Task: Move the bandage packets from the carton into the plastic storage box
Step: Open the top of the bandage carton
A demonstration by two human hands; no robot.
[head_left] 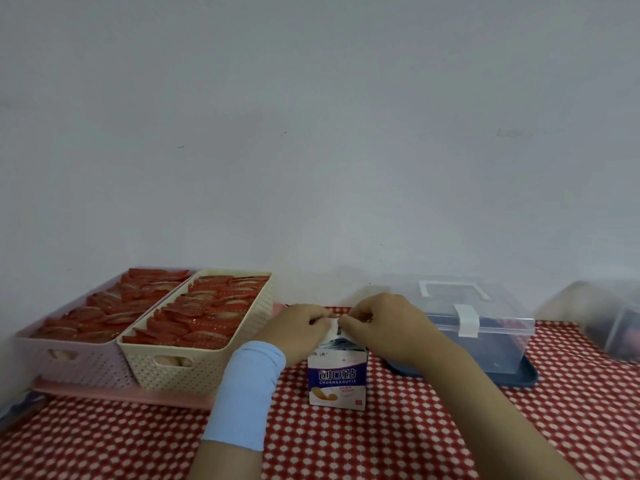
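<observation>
At the far left, against the wall, a lilac perforated plastic basket (79, 365) and a cream perforated plastic basket (194, 368) stand side by side on a pink tray (121, 393), both packed with red wrappers.

Just right of them the left hand (298, 327), with a light blue wristband (247, 386) on its forearm, curls its fingers and pinches the white top flap (330, 330) of a small white and purple cardboard carton (337, 379). The carton stands upright on the red and white checked tablecloth (381, 445), long axis vertical, mouth upward. The right hand (384, 323) meets it from the other side, fingers also curled and nipping the same flap area, so both hands sit directly over the opening. No bandage packets show; they are presumably inside the carton, though the hands hide its mouth.

Right of the carton and a little farther back, a clear plastic storage box (485, 327) with a white handle and white latch rests on a dark blue tray (519, 377). Its lid looks closed. It lies just beyond the right hand, well apart from the left, so the right hand seems the natural one to carry packets across. At the far right edge sits another clear container (602, 320), too blurred to read.
</observation>
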